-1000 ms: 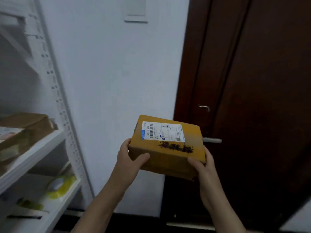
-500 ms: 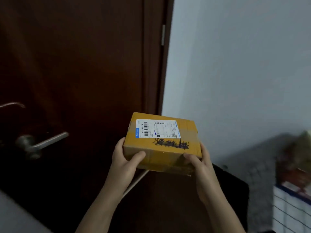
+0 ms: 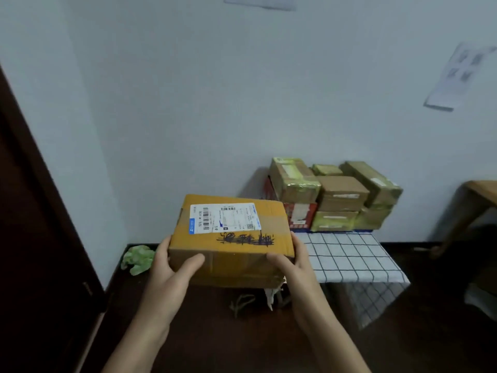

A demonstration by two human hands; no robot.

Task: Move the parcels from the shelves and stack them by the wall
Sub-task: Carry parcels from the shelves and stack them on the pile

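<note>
Lin: View has swung right since half a second ago. Handle is out of frame, only the door (image 3: 32,238) edge remains at far left. Now in view: a stack of parcels (image 3: 336,195) by the wall (image 3: 188,103). Same hold on the parcel (image 3: 231,238) as before.

Oz: Grip state?

Lin: Both clamped on it. My read: left hand (image 3: 172,275) on the left end, thumb curled over the near face. Then right hand (image 3: 298,273) on the right end, thumb also on the near face. Fingers are behind the box, hidden.

Oz: Where does it sit?

Lin: In the air, mid frame, above the dark floor (image 3: 215,332). It is nearer than the stack and left of it, apart from it. White label (image 3: 224,218) faces up, black scribble just near of it.

Oz: Stack detail?

Lin: Several taped boxes, two layers, against the wall. They stand on a surface under a checked cloth (image 3: 349,254), which hangs over the near edge.

Oz: Rest?

Lin: Crumpled green wad (image 3: 138,258) on the floor in the corner, left of the held box. One sheet of paper (image 3: 457,76) on the wall, upper right. Part of a wooden table (image 3: 481,189) at far right.
</note>
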